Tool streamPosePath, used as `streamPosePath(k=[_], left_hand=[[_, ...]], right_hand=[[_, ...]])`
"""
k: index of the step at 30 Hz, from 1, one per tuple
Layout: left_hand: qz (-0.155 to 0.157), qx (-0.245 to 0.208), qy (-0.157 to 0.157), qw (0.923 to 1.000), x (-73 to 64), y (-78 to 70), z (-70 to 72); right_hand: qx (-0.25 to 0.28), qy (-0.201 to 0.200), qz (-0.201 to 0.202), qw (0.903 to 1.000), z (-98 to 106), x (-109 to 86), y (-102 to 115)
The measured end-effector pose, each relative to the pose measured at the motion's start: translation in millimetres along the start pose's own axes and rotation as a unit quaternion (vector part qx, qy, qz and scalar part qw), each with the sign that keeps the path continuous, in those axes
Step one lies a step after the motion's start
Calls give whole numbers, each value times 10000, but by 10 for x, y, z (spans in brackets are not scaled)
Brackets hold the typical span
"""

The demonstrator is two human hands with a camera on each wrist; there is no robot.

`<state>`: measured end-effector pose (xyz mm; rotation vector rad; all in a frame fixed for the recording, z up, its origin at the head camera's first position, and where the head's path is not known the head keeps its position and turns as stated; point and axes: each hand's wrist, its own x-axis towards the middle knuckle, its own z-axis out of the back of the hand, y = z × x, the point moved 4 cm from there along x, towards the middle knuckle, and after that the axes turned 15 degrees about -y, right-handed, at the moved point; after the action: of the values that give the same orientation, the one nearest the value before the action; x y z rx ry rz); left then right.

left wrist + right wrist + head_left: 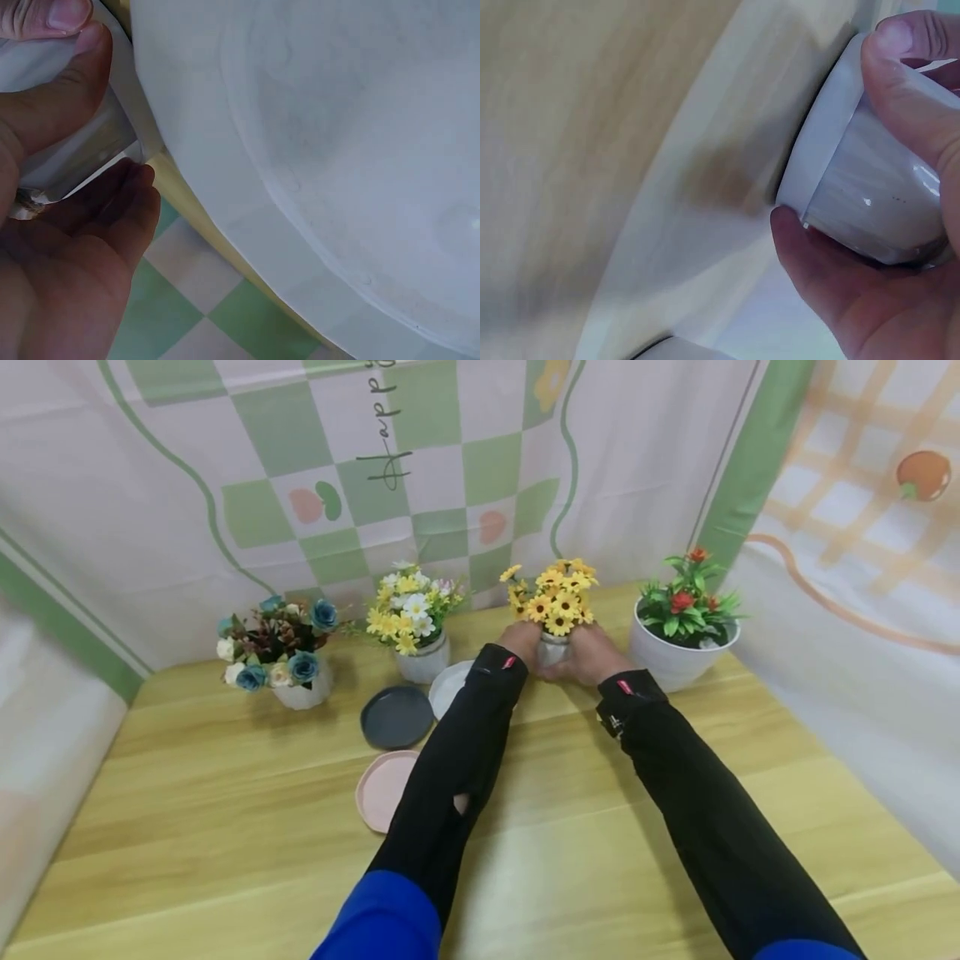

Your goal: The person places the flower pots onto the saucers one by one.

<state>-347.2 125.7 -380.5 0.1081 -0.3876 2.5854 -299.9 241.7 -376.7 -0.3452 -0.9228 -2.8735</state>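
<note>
Yellow flowers (557,597) with dark centres rise from a small glossy grey-white pot (877,180), gripped from both sides near the back of the table. My left hand (522,643) curves round its left side, with the thumb along the pot in the left wrist view. On the opposite side, my right hand (596,656) has its thumb and fingers wrapped about the pot. The thumbs come close together on the near side. In the right wrist view, a pale band at the pot's bottom is right at the tabletop. A white plate (360,150) lies just left of the pot.
A dark grey plate (396,717) and a pink plate (384,789) lie left of the left forearm. Pots of white-and-yellow flowers (412,606) and blue roses (303,667) stand further left. A white pot (667,652) with red flowers stands close to the right hand.
</note>
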Motion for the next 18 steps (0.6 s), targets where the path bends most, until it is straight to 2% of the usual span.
streamPosePath(k=[8,18], left_hand=[[42,-179,-81,9998,15,84,-6],[131,-701,4,9975,-205,85,128]], right_hand=[[154,11,-72,9999,-41,31,-3],[50,40,-165,9998,-37,24,-40]])
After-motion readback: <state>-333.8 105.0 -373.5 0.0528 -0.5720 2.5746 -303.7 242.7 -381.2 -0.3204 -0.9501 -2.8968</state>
